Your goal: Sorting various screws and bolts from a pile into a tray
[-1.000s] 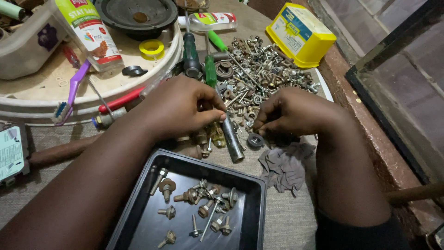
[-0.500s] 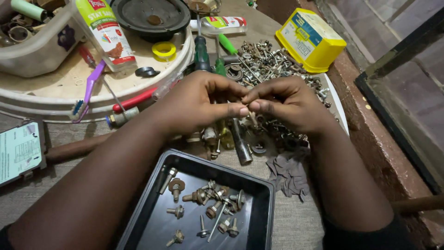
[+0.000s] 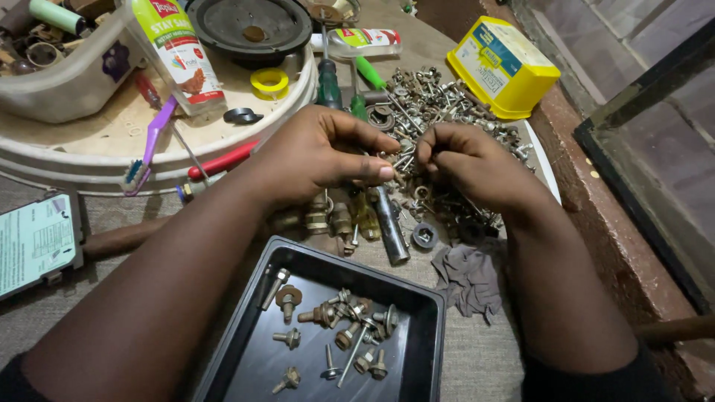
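At the far left a pale green device [image 3: 36, 242] lies on the worktop [image 3: 477, 357], and above it a round white tray [image 3: 89, 152] carries a purple toothbrush [image 3: 149, 145], a sachet [image 3: 179, 52] and a yellow tape roll [image 3: 269, 82]. Lower down, a black tray [image 3: 424, 327] holds a scatter of brass bolts [image 3: 335, 331]. The left hand [image 3: 320, 149] hovers above it, fingers curled in, thumb pressed to forefinger. It meets the right hand [image 3: 465, 160], also curled, over the screw pile [image 3: 432, 112]. Between their fingertips they seem to pinch a small screw [image 3: 406, 160], though it is mostly hidden. A dark metal rod [image 3: 391, 223] lies under the hands. A grey rag [image 3: 469, 275] sits just below the right wrist. A yellow box [image 3: 503, 67] stands at the far right.
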